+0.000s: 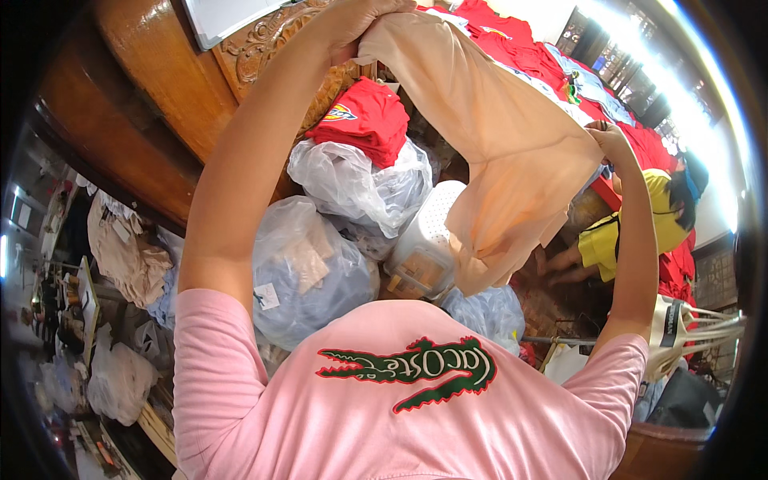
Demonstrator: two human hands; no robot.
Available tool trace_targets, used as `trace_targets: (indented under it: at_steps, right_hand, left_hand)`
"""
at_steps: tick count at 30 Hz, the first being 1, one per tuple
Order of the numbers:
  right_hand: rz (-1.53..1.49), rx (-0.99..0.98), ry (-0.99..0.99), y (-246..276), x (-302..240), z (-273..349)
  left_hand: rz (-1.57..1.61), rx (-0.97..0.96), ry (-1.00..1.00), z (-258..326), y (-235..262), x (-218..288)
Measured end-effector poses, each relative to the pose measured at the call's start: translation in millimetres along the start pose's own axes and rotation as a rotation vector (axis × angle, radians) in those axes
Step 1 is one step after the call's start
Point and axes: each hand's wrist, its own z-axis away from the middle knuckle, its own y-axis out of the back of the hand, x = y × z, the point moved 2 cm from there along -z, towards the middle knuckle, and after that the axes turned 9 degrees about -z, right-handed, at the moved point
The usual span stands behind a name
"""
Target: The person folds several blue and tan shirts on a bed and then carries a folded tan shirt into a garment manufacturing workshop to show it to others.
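Stretched between my raised hands is a thin peach-coloured garment (pixel 512 144), with seams and creases showing; its exact kind I cannot make out. My left hand (pixel 364 22), at the top edge of the picture, is closed on one end of it. My right hand (pixel 610 142) pinches another edge at the right. The cloth hangs down between them in a loose fold, its lower part in front of a white perforated plastic container (pixel 424 228). Below and left of my left hand lies a folded red shirt (pixel 368 120) on top of a clear plastic bag (pixel 360 180).
Stuffed plastic bags (pixel 316 280) stand close before me. A carved wooden furniture panel (pixel 160 96) rises at the left. Red shirts (pixel 500 36) are spread out at the far side. A person in yellow (pixel 632 228) bends at the right. Piled clothes (pixel 128 248) hang at far left.
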Motion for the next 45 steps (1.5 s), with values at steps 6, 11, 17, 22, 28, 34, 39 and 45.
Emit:
trace_targets:
  at_steps: [6, 11, 17, 22, 28, 34, 39, 45]
  right_hand:
    - [0.031, -0.094, -0.034, 7, 27, -36]
    - [0.2, -0.2, 0.411, -58, 2, -24]
    - [-0.559, -0.33, 0.383, -159, -58, 19]
    - [-1.049, -0.288, 0.037, -179, -39, 3]
    - [-1.23, 0.008, -0.178, -180, -6, -23]
    - [-0.729, 0.143, -0.096, -183, 31, -60]
    - [-0.575, 0.239, -0.057, -192, 50, -82]
    - [-0.867, 0.259, -0.154, -202, 63, -113]
  left_hand:
    - [0.035, 0.025, 0.02, -22, -10, -7]
    - [0.061, -0.006, -0.04, -49, -39, -31]
    - [-0.014, -0.251, 0.05, -81, -110, -58]
    - [0.222, -0.345, 0.002, -109, -102, -104]
    - [0.339, -0.122, 0.385, -85, -138, -193]
    - [-0.16, 0.285, 0.063, -99, -190, -264]
    - [-0.301, 0.288, -0.017, -129, -172, -267]
    - [0.2, -0.209, 0.265, -159, -158, -308]
